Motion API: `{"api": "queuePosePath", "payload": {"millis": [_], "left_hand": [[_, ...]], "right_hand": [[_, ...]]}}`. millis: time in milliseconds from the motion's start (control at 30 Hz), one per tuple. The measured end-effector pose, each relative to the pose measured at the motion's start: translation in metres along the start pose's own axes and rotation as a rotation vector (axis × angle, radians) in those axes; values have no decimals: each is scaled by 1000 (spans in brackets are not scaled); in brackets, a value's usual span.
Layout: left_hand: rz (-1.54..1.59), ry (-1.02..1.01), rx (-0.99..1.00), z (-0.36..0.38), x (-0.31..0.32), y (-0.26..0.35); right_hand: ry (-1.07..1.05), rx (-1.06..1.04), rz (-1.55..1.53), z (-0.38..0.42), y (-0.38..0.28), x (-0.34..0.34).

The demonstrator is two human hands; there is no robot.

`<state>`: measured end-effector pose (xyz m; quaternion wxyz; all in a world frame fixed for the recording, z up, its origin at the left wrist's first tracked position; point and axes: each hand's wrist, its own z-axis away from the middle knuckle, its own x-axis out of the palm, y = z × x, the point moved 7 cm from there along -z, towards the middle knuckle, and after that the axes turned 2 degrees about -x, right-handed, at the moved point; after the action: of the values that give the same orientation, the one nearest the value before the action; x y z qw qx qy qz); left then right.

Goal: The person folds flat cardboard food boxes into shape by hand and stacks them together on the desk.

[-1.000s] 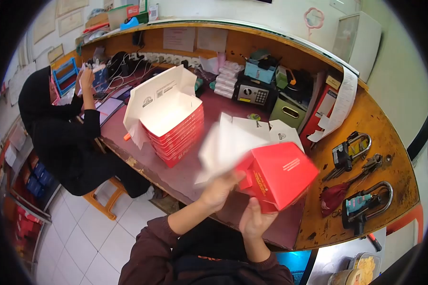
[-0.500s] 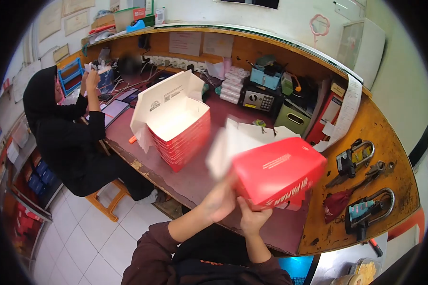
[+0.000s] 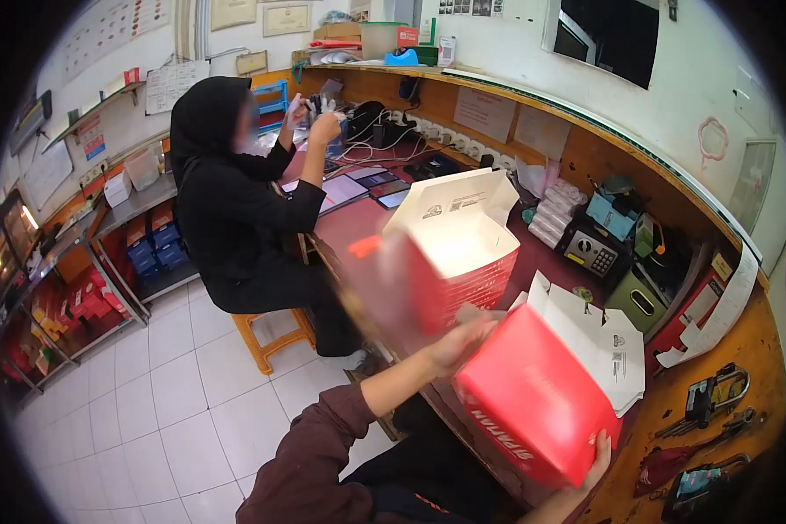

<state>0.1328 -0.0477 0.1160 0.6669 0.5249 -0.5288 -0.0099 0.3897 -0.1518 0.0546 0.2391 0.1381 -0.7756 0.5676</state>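
Observation:
A red cardboard box (image 3: 533,393) with white lettering is held between my two hands, tilted, its printed side towards me. My left hand (image 3: 467,341) has its fingers closed on the box's upper left edge. At the lower right end, my right hand (image 3: 598,461) grips the side with fingers wrapped round it. Behind the box, white cardboard flaps (image 3: 585,336) with small print spread out over the table. Just beyond my left hand stands a stack of nested red boxes (image 3: 476,284), white inside, the top one's lid raised.
A person in black (image 3: 236,201) sits at the left on an orange stool (image 3: 275,336), hands raised. A safe (image 3: 589,251) and a green binder box (image 3: 633,301) line the back. Padlocks (image 3: 716,389) lie on the wooden counter at right. An orange item (image 3: 364,246) is by the stack.
My view has swung left, so the scene sits further right. The red box has been turned, and my right hand has moved from beside my left hand to the box's far right end.

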Motion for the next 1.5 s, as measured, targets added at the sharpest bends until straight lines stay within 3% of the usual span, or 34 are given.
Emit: {"api": "queuePosePath", "payload": {"millis": [33,100,167,233,300,333,400,467,500,567,600,633,667,700,733,767,833,867,900,967,1000,1033,1067,1100,1133,1167,1200,1233,1300,1333,1400,1433,1467,1500], "left_hand": [[229,-73,10,4,8,-4],[-45,-486,32,-5,-1,-59],[-33,-265,-102,1,3,-94],[-15,-151,-167,7,21,-104],[817,-639,-222,22,87,-68],[817,-637,-223,19,85,-74],[490,-554,77,5,69,-85],[-178,-262,459,12,74,-66],[-182,-263,461,13,80,-62],[-744,15,571,14,79,-53],[-792,8,574,11,77,-49],[-839,1,577,9,75,-45],[-607,12,331,3,64,-46],[-631,33,390,3,60,-40],[-656,57,449,4,55,-34],[-682,83,508,4,51,-28],[-1283,113,766,9,53,-8],[-1390,92,549,1,38,-16],[-1391,89,547,0,37,-22],[-1070,149,500,4,46,-17],[-1071,144,502,6,47,-22],[-848,125,492,7,46,-32],[-726,82,471,5,46,-47],[-603,43,448,1,45,-61],[-831,158,614,2,37,-68],[-889,184,678,3,45,-65],[-947,214,742,3,54,-63],[-859,175,691,5,67,-49],[-632,162,498,-8,56,-52],[-620,126,478,-11,55,-50],[309,-141,288,-19,53,-56],[312,-147,285,-19,49,-55],[513,-168,172,-21,42,-58],[711,-180,60,-22,37,-66]], "right_hand": [[65,73,-253,-4,7,15],[188,32,-291,4,4,58],[263,-356,84,14,-17,71],[207,-444,92,18,-18,74],[97,-623,106,26,-23,81],[189,-623,42,30,-20,76],[276,-576,-36,32,-21,85],[369,-473,-108,32,-12,81],[367,-474,-111,31,-8,82],[461,-431,458,36,-7,97],[462,-428,456,35,-8,95],[376,-429,208,30,-10,90],[287,-427,-39,24,-15,84],[193,-420,-285,18,-22,80],[192,-421,-286,14,-33,70],[-52,-258,-390,5,-39,77],[-538,83,-579,12,-49,103],[-411,107,-542,12,-47,97],[-409,104,-543,13,-43,102],[203,-349,128,11,-54,89],[299,-485,207,12,-49,86],[419,-543,462,17,-43,78],[511,-549,532,22,-36,89],[493,-607,231,24,-32,116],[488,-537,-48,20,-8,110],[464,-547,-150,16,-5,126],[341,-389,-266,9,1,128],[309,-235,-316,3,4,126],[137,-194,-402,-13,-4,126],[168,-193,-422,-15,0,111],[197,-192,-435,-15,1,98],[327,-284,-334,-12,-6,92],[452,-369,-232,-8,-14,92],[439,-527,-90,-7,-30,101]]}}
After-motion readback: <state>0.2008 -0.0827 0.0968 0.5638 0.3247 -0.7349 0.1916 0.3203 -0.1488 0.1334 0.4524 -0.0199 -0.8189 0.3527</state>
